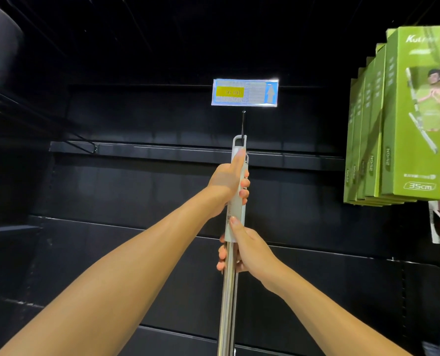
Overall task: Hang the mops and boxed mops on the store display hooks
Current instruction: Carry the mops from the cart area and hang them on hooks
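Left hand [229, 181] and right hand [248, 250] each grip the mop handle [235, 209], its loop at the hook [243, 124]; five green boxes [414, 111] hang at three o'clock.

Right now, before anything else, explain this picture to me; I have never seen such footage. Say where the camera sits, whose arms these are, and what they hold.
There is no machine here. One camera worn on a person's head looks forward and down, so the two bare arms are the wearer's own. The left hand grips the mop's grey grip high up. The right hand holds lower, where the metal pole begins. The loop at the grip's top is at a thin wire hook under a price tag, and the wire seems to pass through it. Behind is a black display wall. Green boxes hang on the right.
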`<state>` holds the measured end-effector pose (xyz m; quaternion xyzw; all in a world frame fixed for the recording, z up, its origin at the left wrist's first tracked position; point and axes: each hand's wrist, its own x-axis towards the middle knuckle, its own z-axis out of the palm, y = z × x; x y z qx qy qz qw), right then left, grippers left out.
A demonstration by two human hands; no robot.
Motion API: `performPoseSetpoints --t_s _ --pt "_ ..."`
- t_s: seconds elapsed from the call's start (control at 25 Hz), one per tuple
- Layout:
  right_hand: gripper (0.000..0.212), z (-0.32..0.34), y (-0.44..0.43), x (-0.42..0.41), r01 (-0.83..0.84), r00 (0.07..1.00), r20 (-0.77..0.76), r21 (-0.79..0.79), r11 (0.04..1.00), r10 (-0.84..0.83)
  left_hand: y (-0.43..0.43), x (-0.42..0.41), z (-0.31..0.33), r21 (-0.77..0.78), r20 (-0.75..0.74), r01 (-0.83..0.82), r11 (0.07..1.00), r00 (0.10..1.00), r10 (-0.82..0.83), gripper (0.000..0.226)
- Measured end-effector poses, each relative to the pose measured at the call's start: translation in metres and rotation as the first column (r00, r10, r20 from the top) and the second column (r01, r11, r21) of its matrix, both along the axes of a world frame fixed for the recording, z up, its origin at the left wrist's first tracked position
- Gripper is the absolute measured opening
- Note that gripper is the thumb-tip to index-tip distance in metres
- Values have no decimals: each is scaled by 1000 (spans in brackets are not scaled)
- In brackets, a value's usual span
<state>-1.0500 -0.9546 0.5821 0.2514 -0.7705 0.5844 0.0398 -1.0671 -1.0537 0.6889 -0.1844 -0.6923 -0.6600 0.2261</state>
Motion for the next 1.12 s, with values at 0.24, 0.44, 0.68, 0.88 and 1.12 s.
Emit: performPoseSetpoints --t_s 0.24,0.44,0.68,0.88,1.12 --pt "57 -5 -5 -41 98 995 27 -4 995 -97 -4 -41 -3 -21 8 65 998 998 -65 60" --pt "55 -3 -9 -63 107 990 94 -55 993 -102 -3 -67 -4 -38 4 59 998 998 -59 62" --pt "54 -6 -13 -77 135 986 116 -105 985 -123 -5 -83 -6 -53 -15 74 996 997 -75 62" --pt "58 -9 -12 -86 134 985 127 -113 985 -119 -12 -73 -8 -137 6 129 982 992 -130 64" --pt "40 -45 -2 -81 89 988 143 -175 981 -64 -34 -55 -60 -320 92 106 942 992 -81 58"
